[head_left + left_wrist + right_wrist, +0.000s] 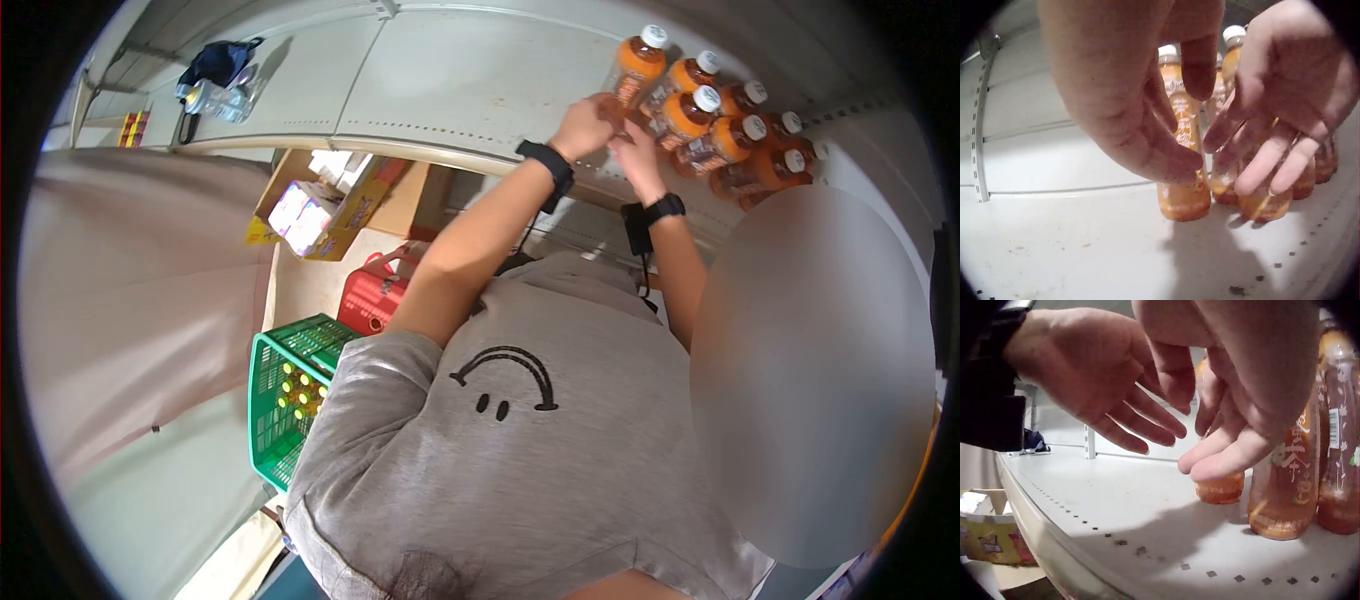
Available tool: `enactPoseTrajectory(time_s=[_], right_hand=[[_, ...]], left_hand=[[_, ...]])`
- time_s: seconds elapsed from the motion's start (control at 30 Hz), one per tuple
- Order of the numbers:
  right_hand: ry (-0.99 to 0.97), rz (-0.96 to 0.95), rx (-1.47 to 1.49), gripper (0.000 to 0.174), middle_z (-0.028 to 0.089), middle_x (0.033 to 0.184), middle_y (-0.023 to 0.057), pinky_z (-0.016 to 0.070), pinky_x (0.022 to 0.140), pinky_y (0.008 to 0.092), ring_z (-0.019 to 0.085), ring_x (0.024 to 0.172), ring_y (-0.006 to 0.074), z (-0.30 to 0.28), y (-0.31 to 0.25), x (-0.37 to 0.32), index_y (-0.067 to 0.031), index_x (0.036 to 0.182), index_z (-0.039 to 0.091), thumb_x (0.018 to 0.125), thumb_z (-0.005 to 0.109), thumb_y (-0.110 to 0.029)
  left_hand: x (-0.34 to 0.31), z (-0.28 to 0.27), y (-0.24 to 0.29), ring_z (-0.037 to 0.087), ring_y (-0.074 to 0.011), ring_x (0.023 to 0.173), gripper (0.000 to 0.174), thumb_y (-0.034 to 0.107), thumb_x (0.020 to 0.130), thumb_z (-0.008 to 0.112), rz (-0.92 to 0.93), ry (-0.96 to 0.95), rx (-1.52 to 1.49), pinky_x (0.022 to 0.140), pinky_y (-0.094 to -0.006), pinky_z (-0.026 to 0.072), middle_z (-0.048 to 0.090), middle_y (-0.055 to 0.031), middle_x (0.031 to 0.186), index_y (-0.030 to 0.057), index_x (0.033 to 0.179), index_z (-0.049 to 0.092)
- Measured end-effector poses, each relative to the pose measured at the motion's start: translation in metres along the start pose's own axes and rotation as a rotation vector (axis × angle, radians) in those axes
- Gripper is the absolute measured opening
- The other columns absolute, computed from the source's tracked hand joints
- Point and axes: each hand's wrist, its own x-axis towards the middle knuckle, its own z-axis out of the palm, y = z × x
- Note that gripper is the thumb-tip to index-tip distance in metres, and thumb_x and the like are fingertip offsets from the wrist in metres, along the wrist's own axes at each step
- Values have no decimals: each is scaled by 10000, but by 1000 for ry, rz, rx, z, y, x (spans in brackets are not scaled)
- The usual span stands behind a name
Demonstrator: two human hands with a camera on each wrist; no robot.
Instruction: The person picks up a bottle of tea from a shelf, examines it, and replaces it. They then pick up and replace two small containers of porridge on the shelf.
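Note:
Both hands are at the front-left of a group of orange-brown tea bottles point(735, 140) with white caps, standing upright on a shelf. My left hand point(583, 128) is beside the leftmost bottle point(1185, 203), its fingers loosely bent and overlapping the label in the left wrist view. In the right wrist view, that hand's fingers point(1125, 422) look spread, with nothing between them. My right hand point(637, 163) is just to the right, fingers extended and relaxed in front of the nearer bottles point(1282, 506). The two hands' fingertips point toward each other, close together.
The pale metal shelf point(450, 85) has a perforated front edge. Farther left on it lie a clear bottle point(222, 102) and a dark cloth item point(215, 62). Below are an open carton point(345, 225), a red basket point(368, 298) and a green crate point(262, 410) holding yellow-capped bottles.

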Motion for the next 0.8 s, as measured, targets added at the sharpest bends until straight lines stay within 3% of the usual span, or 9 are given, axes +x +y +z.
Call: enactPoseTrajectory(time_s=[0.27, 0.37, 0.43, 0.47, 0.5, 0.57, 0.7, 0.77, 0.8], right_hand=[[439, -201, 189, 267, 617, 857, 105, 456, 702, 273, 581, 769, 162, -24, -63, -50, -24, 1038, 545, 773, 521, -48], [462, -377, 373, 246, 588, 866, 73, 438, 680, 219, 545, 761, 101, -45, -122, -81, 2, 1041, 489, 804, 535, -44], [546, -521, 96, 249, 569, 876, 74, 436, 670, 217, 545, 768, 113, -71, -166, -110, 7, 1033, 488, 805, 565, -59], [630, -416, 198, 245, 558, 902, 91, 447, 678, 238, 556, 770, 139, -78, -194, -128, 26, 1014, 485, 804, 571, -65], [700, -640, 155, 233, 537, 947, 133, 464, 687, 271, 570, 769, 196, -86, -206, -141, 39, 984, 486, 808, 562, -93], [799, -983, 228, 515, 550, 894, 209, 496, 675, 377, 577, 787, 332, -109, -213, -167, 97, 917, 519, 882, 300, -368], [817, -1358, -19, 435, 566, 695, 213, 503, 602, 376, 578, 664, 312, -151, -249, -208, 91, 927, 512, 893, 324, -299], [727, -1543, 173, 242, 516, 795, 34, 419, 513, 223, 533, 643, 132, -141, -283, -226, -84, 1042, 458, 912, 330, -243], [722, -1530, 179, 242, 516, 795, 34, 419, 513, 223, 533, 643, 132, -156, -283, -231, -84, 1042, 458, 912, 330, -243]], left_hand=[[-75, 4, 72, 566, -355, 687, 191, 112, 741, 475, 160, 34, 264, 633, -418, 463, 585, -207, 743, -1, 838, 595], [-91, 2, 98, 563, -344, 717, 153, 108, 718, 498, 403, 10, 319, 653, -411, 459, 588, -185, 776, -6, 774, 583], [-103, -2, 126, 566, -313, 747, 154, 130, 707, 527, 601, -11, 293, 669, -395, 462, 593, -151, 822, -2, 770, 576], [-109, -5, 138, 569, -292, 763, 163, 147, 706, 544, 687, -25, 264, 672, -385, 464, 594, -132, 846, 3, 775, 572], [-117, -7, 153, 566, -267, 761, 172, 164, 704, 556, 760, -17, 244, 677, -369, 461, 593, -115, 852, 15, 788, 574], [-127, -7, 176, 558, -227, 746, 190, 195, 701, 574, 914, -2, 218, 683, -344, 453, 586, -90, 854, 37, 806, 576], [-143, 7, 208, 543, -209, 712, 202, 240, 717, 556, 1019, 13, 41, 696, -332, 434, 571, -79, 818, 54, 792, 573], [-151, 10, 224, 534, -215, 674, 228, 270, 747, 519, 1133, 124, -60, 691, -355, 429, 562, -81, 782, 47, 745, 567], [-154, 12, 227, 534, -215, 674, 228, 270, 747, 519, 1118, 123, -58, 691, -355, 429, 562, -81, 782, 47, 745, 567]])
